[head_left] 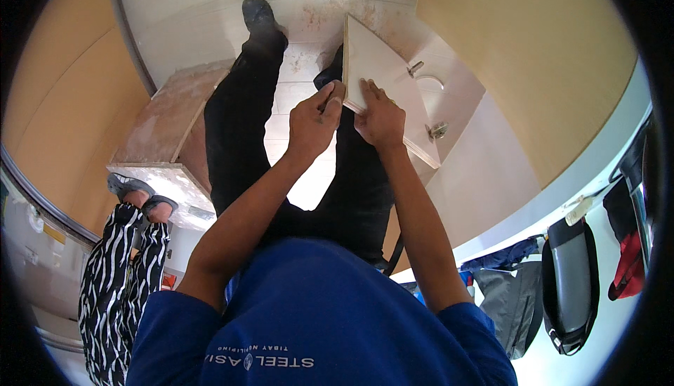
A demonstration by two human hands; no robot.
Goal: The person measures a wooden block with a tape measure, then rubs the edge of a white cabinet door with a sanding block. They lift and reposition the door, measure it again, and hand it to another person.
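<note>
Single wide fisheye view from the person's head, steeply downward, fairly near the fingers (375, 94)

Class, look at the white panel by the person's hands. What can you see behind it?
Past the edge of the white panel, part of a dark shoe and the black trouser leg show. Anything directly behind the panel is covered and cannot be seen.

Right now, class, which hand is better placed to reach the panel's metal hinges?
Probably the right hand: its fingers lie on the pale face of the panel, nearer both hinges. The left hand is by the panel's left edge, farther away.
</note>
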